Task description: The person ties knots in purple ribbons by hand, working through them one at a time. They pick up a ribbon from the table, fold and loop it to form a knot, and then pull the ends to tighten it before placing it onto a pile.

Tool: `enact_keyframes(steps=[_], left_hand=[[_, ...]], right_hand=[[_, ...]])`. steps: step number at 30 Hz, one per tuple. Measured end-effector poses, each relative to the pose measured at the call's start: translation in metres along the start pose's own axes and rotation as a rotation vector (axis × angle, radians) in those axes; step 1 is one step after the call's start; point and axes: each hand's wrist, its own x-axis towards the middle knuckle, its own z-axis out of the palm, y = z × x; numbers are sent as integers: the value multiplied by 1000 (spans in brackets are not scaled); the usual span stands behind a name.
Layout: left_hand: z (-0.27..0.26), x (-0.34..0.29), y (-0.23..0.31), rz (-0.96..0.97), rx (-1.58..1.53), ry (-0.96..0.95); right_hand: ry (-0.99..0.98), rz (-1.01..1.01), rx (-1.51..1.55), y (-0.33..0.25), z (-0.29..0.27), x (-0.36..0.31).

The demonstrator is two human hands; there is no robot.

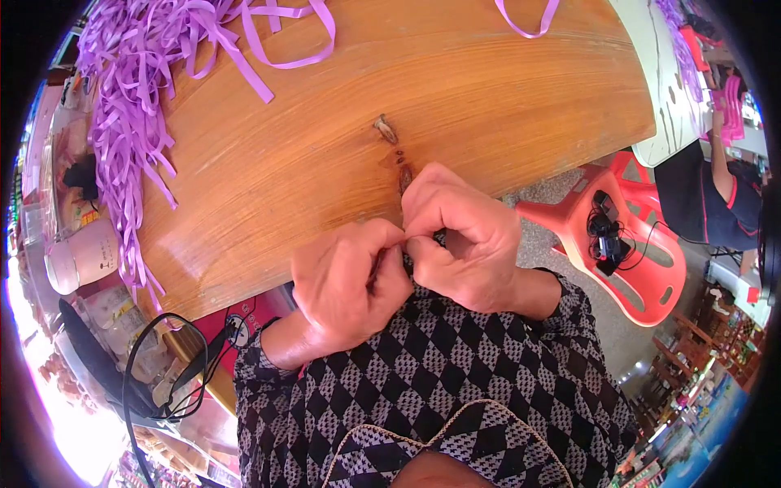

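Note:
My left hand [346, 281] and my right hand [465, 244] meet in front of my chest, just over the near edge of the wooden table [521, 106]. Thumb and forefinger are pinched on each hand, and the fingertips of the two hands touch or nearly touch. Whatever lies between them is too small or too hidden to make out. A large heap of purple ribbons [134, 114] covers the table's far left corner and hangs over its left side. One ribbon loop [294, 65] spreads out from the heap, and another purple ribbon [529, 35] curves at the far edge.
On my right stands a red plastic stool [569, 213] with black cables and an adapter [608, 246] on it. Beyond is a white table [651, 73] and another person [691, 191] in dark clothes. To my left are a pale tub [89, 254] and a looping black cable [128, 374].

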Motion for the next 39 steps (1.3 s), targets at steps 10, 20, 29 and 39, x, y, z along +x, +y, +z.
enact_keyframes(steps=[10, 20, 29, 39], left_hand=[[-19, 6, -3, -142, -248, -169], [-18, 12, -7, 224, 75, -177], [-25, 10, -4, -278, -302, -270], [-22, 8, -8, 46, -54, -148]], right_hand=[[-62, 276, 85, -16, -3, 7], [-55, -175, -201, -4, 3, 8], [-147, 418, 238, -19, -10, 12], [-247, 180, -125, -20, -15, 19]])
